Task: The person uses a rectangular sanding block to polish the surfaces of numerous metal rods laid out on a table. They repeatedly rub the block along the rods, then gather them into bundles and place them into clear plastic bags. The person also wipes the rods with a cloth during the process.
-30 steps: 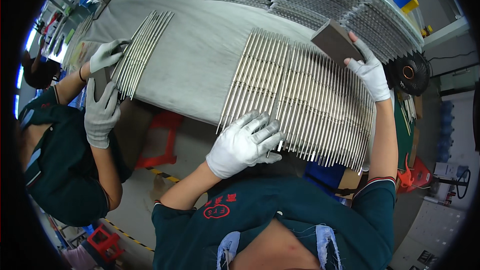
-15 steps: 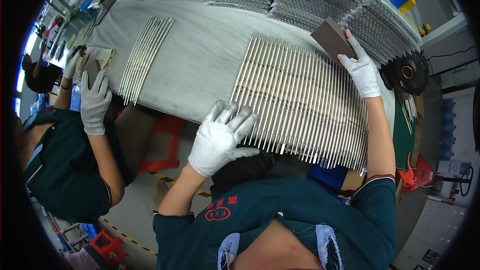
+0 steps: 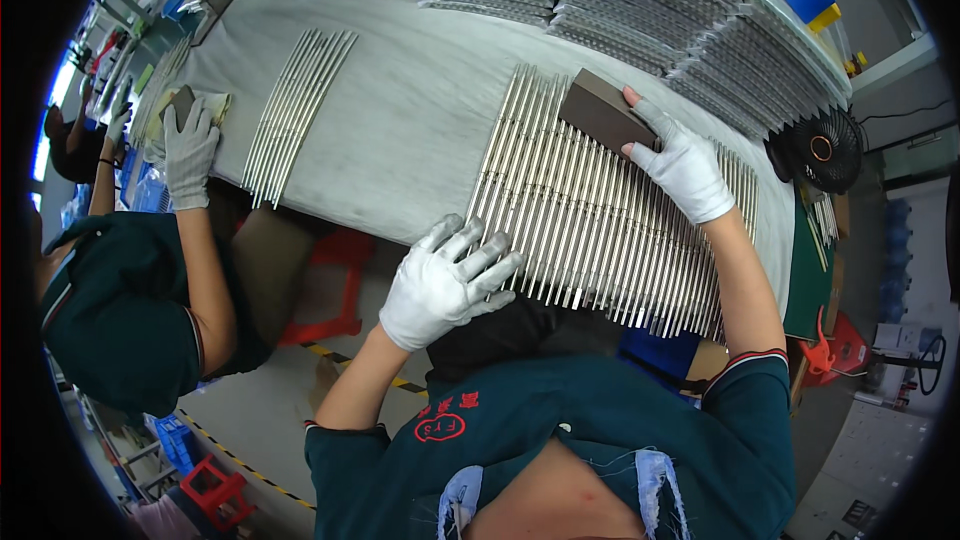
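The right hand (image 3: 678,165) wears a matt white cloth glove (image 3: 704,194); the brown-grey rectangular block (image 3: 606,112) in its grip looks matt and smooth. Under that hand, the long thin silver metal rods (image 3: 590,230) are smooth and glossy. The left hand (image 3: 447,280) has a white cloth glove (image 3: 418,308), dull grey at the fingers. Beyond it, the grey-white surface (image 3: 400,100) looks cloth-covered, matt, faintly wrinkled. Past the right hand, stacked grey packs (image 3: 640,5) show glossy clear plastic film.

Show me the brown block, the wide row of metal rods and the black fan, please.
Brown block (image 3: 604,112): head view, on its uncovered body.
Wide row of metal rods (image 3: 606,225): head view, near the row's middle.
Black fan (image 3: 821,148): head view, on its hub.
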`<state>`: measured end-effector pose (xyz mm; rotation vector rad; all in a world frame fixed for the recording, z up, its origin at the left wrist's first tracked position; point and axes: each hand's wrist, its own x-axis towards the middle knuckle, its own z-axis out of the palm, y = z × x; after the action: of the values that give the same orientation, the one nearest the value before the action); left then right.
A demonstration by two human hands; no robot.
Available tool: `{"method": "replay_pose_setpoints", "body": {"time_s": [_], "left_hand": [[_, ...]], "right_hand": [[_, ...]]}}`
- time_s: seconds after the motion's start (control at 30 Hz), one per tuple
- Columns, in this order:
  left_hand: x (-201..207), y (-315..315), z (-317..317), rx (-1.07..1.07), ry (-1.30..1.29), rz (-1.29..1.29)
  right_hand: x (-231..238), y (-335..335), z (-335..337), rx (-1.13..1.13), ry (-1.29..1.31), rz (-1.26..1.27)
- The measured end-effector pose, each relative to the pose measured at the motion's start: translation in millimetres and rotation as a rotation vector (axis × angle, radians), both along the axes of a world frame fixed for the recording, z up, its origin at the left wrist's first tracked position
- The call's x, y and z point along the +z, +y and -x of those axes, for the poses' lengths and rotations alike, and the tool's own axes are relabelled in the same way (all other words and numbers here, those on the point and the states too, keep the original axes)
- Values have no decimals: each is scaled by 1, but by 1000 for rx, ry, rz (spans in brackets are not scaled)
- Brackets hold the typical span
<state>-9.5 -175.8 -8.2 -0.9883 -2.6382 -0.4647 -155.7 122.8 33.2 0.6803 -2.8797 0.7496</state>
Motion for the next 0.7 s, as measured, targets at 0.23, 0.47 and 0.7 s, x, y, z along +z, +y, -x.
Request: {"method": "replay_pose_setpoints", "body": {"time_s": [0.23,0.47,0.7], "left_hand": [[-5,3,4,-17,55,15],[-6,3,-4,-53,37,-106],[2,8,-7,-28,142,-166]], "right_hand": [[3,1,1,-25,-59,-19],[12,-5,-1,-77,-132,-41],[45,-44,-6,202,-397,62]]}}
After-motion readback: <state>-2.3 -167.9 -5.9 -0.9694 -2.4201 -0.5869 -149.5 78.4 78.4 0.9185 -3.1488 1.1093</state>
